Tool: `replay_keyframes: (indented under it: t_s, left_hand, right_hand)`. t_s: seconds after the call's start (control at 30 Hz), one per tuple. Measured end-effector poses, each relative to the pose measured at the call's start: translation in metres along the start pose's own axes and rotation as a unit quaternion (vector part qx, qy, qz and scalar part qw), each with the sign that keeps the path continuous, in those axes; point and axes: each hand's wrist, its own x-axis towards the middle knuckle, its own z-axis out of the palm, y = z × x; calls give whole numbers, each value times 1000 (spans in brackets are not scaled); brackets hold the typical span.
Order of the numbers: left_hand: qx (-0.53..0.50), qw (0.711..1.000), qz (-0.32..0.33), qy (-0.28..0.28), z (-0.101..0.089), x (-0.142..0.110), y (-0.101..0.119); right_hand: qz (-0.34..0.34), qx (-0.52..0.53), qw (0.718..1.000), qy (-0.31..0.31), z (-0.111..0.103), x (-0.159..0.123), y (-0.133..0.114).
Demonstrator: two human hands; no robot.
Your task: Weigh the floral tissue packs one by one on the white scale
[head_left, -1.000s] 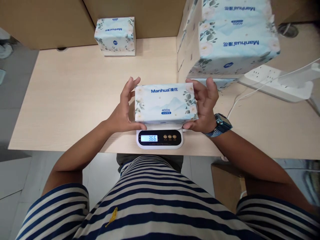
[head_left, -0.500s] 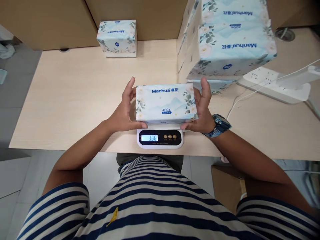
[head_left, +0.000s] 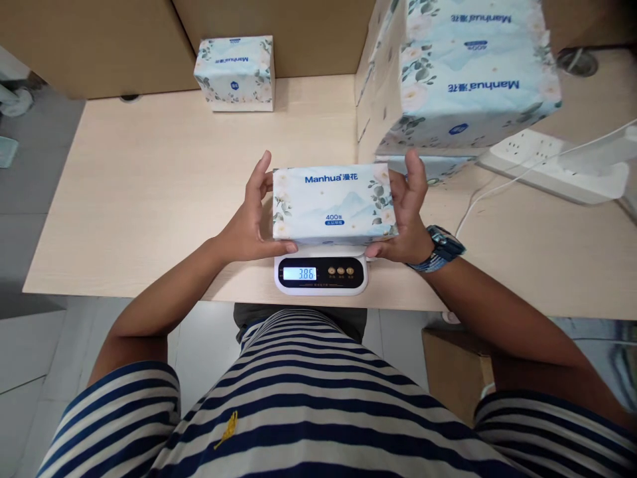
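Pale wood desk with brown panels along the back, and the right side's pretty crowded; a big stack of floral packs sits just past the right hand, with a white power strip beside it and a loose white cable trailing toward the watch; another single pack stands at the back, well apart. Front and centre, the Manhua pack is gripped by its ends between the left hand and the right; it's over the digital scale, blocking most of the platform, so can't tell if it's fully resting; display's lit, looks like 3.86.
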Motion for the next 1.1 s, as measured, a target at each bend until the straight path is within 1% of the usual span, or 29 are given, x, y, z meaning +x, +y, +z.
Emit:
replay_keyframes:
  t_s: [0.13,0.27,0.4,0.57,0.67,0.77,0.87,1.03,1.1]
  left_hand:
    - [10,1000,-8,-4,1,0,1]
    - [-19,1000,-16,-10,0,0,2]
    - [-19,1000,-11,-4,-2,-1,2]
    - [-31,999,-14,-2,-1,0,1]
    - [-38,999,-20,3,0,0,0]
    - [-36,999,-26,-1,1,-1,-1]
    - [-33,999,-28,-8,1,-1,-1]
    - [-32,999,-35,-9,1,-1,0]
    - [-37,999,-36,-7,1,-1,1]
  right_hand:
    - [21,-19,999,-16,0,-1,1]
    - [7,-6,1000,-7,0,-2,1]
    - [36,-37,999,-16,-2,-1,0]
    - [16,-1,1000,-15,-2,0,1]
    - [50,6,999,-13,0,-2,2]
    - [83,-8,996,-19,1,-3,1]
    - [80,-36,996,-19,0,-3,1]
    - [80,-61,995,5,1,-5,4]
    - [67,-60,996,7,2,-5,6]
